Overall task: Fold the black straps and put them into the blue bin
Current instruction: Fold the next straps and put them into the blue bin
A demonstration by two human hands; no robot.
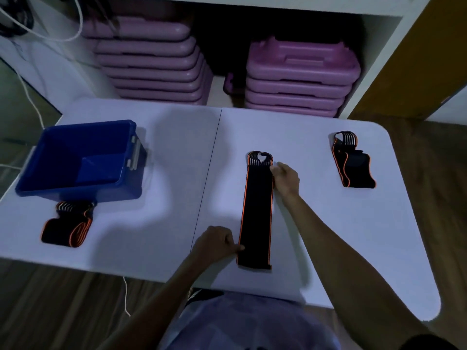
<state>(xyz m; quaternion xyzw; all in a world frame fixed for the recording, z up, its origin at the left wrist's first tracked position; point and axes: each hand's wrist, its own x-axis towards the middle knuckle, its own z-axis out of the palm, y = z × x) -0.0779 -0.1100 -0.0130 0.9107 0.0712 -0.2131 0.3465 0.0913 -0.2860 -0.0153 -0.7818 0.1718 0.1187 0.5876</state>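
Note:
A long black strap (256, 210) with orange edging lies flat and straight on the white table (164, 173), its looped end pointing away from me. My left hand (214, 245) pinches the strap's near left edge. My right hand (286, 179) pinches its far right edge just below the loops. A second black strap (353, 162) lies bunched at the far right. A third strap (67, 227) sits rolled at the near left, touching the front of the blue bin (50, 157). The bin is open and looks empty.
Stacks of purple plastic cases (156, 64) fill the white shelf behind the table. A white cable (30, 97) hangs at the far left, and another white cord (125, 296) hangs below the table's front edge. A seam (209, 173) divides the tabletop.

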